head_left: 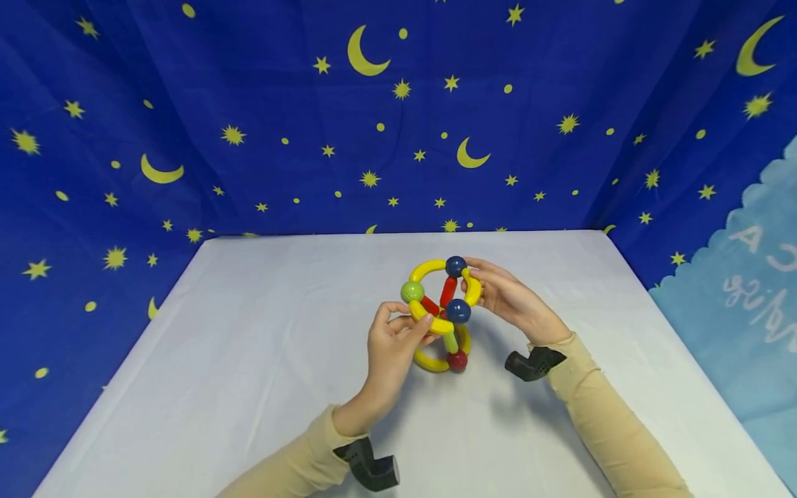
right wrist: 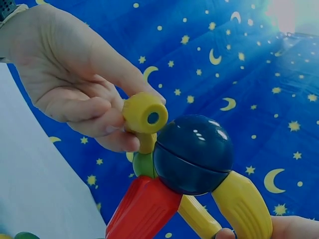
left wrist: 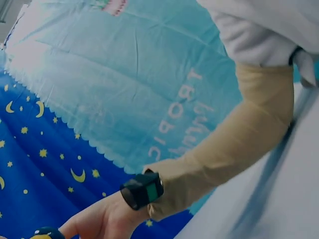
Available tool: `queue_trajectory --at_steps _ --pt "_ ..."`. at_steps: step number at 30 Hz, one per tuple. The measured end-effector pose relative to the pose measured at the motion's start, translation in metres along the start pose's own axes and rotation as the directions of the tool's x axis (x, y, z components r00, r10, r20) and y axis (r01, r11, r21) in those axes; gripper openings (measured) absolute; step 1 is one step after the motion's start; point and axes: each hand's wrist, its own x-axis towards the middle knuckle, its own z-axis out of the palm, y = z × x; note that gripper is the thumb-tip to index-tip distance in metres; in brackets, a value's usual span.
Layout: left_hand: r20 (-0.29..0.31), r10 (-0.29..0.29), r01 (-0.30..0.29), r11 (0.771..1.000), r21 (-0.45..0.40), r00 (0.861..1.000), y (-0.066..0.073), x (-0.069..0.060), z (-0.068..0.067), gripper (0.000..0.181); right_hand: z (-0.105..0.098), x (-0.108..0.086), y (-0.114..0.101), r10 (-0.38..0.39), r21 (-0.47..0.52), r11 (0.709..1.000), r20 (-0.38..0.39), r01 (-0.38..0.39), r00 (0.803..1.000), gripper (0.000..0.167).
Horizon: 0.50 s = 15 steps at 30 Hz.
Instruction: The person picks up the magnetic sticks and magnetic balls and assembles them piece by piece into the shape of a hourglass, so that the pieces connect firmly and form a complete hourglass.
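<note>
Both hands hold a toy frame of magnetic balls and rods above the table. My left hand [head_left: 392, 346] pinches a curved yellow rod [head_left: 432, 320] between thumb and fingers; in the right wrist view its magnet-tipped end [right wrist: 153, 118] sits beside a dark blue ball [right wrist: 193, 155], seemingly apart from it. The right hand [head_left: 513, 301] grips another curved yellow rod [head_left: 473, 288] between two blue balls. A light green ball [head_left: 412, 291], red rods [head_left: 448, 291], a green rod [head_left: 451, 342] and a red ball [head_left: 457, 360] belong to the frame. Some fingertips are hidden behind rods.
A white-covered table [head_left: 249, 332] lies under the hands. Blue cloth [head_left: 280, 90] with moons and stars hangs behind, and a lighter blue cloth [head_left: 747, 297] hangs at the right. Black wrist cameras [head_left: 373, 467] sit on both sleeves.
</note>
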Motion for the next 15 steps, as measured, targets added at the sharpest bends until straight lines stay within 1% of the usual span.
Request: queue_trajectory --at_steps 3,7,10,15 --pt "-0.033 -0.031 0.03 0.999 -0.041 0.999 0.0 0.0001 0.0026 0.029 0.001 0.0009 -0.0002 -0.002 0.005 1.0 0.012 0.002 1.0 0.044" --pt "-0.068 -0.044 0.039 0.996 -0.079 0.997 0.0 0.0005 0.0024 0.025 0.0021 0.001 -0.0003 -0.001 0.017 1.0 0.016 0.001 1.0 0.039" --pt "-0.06 -0.039 0.034 0.996 -0.078 0.997 -0.0002 0.0022 0.001 0.024 0.002 0.0007 -0.0004 0.005 0.007 1.0 0.001 -0.005 1.0 0.043" --pt "-0.038 -0.038 0.036 0.998 -0.041 0.999 -0.0003 0.0079 -0.0013 0.024 0.0015 0.0 -0.0009 0.021 -0.034 0.999 -0.042 -0.023 0.999 0.05"
